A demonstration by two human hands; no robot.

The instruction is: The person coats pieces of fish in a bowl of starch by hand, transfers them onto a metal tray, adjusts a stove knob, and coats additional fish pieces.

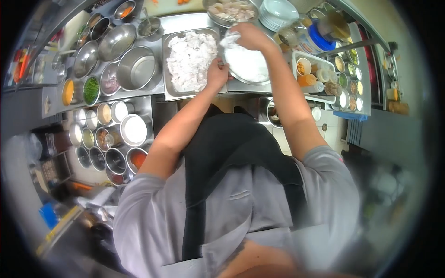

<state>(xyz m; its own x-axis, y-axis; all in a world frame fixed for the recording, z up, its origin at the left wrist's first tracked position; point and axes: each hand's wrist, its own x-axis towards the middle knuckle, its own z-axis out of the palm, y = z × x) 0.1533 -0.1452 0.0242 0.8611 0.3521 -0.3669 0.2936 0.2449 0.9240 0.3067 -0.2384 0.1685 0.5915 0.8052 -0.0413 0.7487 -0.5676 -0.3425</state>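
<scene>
My right hand [249, 37] is over the far left part of a metal bowl [252, 83] of white powder [250, 62]. Its fingers are closed on a powder-coated piece [230, 40], which looks like the pale raw slices behind. My left hand [217, 75] is closed at the bowl's left rim, beside the tray; its fingertips are partly hidden. Left of the bowl, a rectangular metal tray [166, 85] holds many white-coated pieces [189, 60] heaped together. Beyond the powder, another metal bowl [211, 19] holds the pale raw slices [232, 9].
Stacked white plates [279, 14] stand at the back right, near a blue-lidded tub [320, 39]. A white bin [296, 65] holds sauce bottles [306, 80]. At left are an empty steel pot [139, 67], steel bowls [118, 41] and chopped greens [91, 89].
</scene>
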